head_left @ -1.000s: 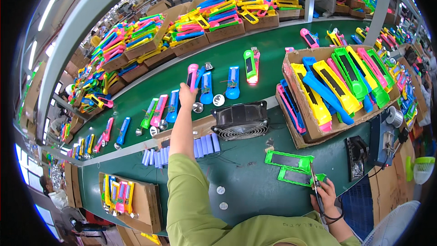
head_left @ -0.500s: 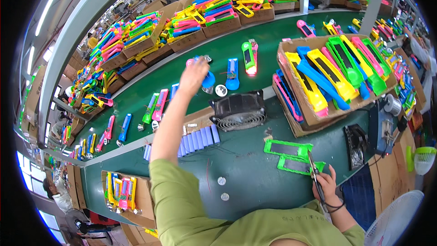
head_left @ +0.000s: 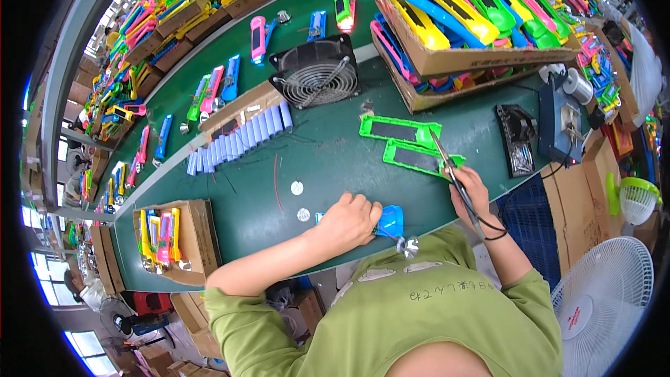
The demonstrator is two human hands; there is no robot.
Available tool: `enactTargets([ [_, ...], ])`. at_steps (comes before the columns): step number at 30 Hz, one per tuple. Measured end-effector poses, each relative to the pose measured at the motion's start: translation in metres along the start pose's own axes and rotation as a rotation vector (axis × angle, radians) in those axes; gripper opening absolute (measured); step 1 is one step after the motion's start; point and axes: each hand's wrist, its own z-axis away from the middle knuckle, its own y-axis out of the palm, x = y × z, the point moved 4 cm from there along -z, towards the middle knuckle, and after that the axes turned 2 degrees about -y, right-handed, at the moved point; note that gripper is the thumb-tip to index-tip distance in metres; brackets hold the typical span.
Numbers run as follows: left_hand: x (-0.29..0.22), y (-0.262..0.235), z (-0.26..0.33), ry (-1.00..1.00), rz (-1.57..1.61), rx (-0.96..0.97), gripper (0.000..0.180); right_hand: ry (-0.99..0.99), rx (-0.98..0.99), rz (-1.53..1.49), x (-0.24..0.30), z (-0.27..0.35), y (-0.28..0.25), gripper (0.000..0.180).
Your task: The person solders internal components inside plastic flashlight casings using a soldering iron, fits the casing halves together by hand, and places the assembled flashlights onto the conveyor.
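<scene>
So we're at a long green worktop [head_left: 328, 167], cardboard box of bright plastic shells [head_left: 447, 49] at the back right, black fan [head_left: 315, 73] beside it. Row of pale blue cells [head_left: 237, 141] left of two green shells [head_left: 405, 141]. Left hand [head_left: 349, 222] has its fingers closed over a blue shell [head_left: 391, 222] at the near edge; right hand [head_left: 474, 188] grips a soldering iron [head_left: 447, 164].

The left hand [head_left: 349, 220] is covering most of a blue casing [head_left: 391, 222], so its grip on it is not showing. The right hand [head_left: 471, 188] is hiding the soldering iron's [head_left: 447, 164] handle, and the tip is appearing too small to tell contact with the green shell [head_left: 417, 158]. The worktop's [head_left: 335, 160] near edge is disappearing under the green sleeve [head_left: 279, 307].
</scene>
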Motion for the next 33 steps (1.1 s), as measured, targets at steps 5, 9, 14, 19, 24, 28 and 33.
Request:
enactTargets([
  [5, 0.008, -0.007, -0.002, -0.125, 0.481, -0.092, 0.052, 0.052, 0.051, 0.025, -0.006, 0.003, 0.001, 0.042],
  [9, -0.008, -0.012, -0.010, -0.131, 0.638, -0.282, 0.024, 0.005, 0.035, -0.043, 0.001, 0.002, -0.003, 0.043],
  [14, -0.024, 0.013, -0.012, -0.220, 0.466, -0.239, 0.009, -0.026, 0.041, -0.111, 0.017, 0.005, 0.007, 0.041],
  [19, -0.017, 0.039, 0.013, -0.735, 1.633, -1.059, 0.012, -0.028, 0.182, -0.300, 0.025, 0.016, 0.029, 0.047],
  [24, 0.003, 0.038, 0.037, -0.957, 1.576, -1.262, 0.007, -0.038, 0.254, -0.453, 0.037, 0.005, 0.027, 0.051],
  [28, 0.024, 0.011, 0.031, -0.761, 0.352, -0.732, 0.012, -0.032, 0.182, -0.346, 0.045, -0.004, 0.021, 0.041],
  [33, 0.035, 0.029, 0.020, -0.611, 0.451, -0.283, 0.002, 0.416, -0.031, -0.638, 0.051, 0.005, 0.042, 0.023],
])
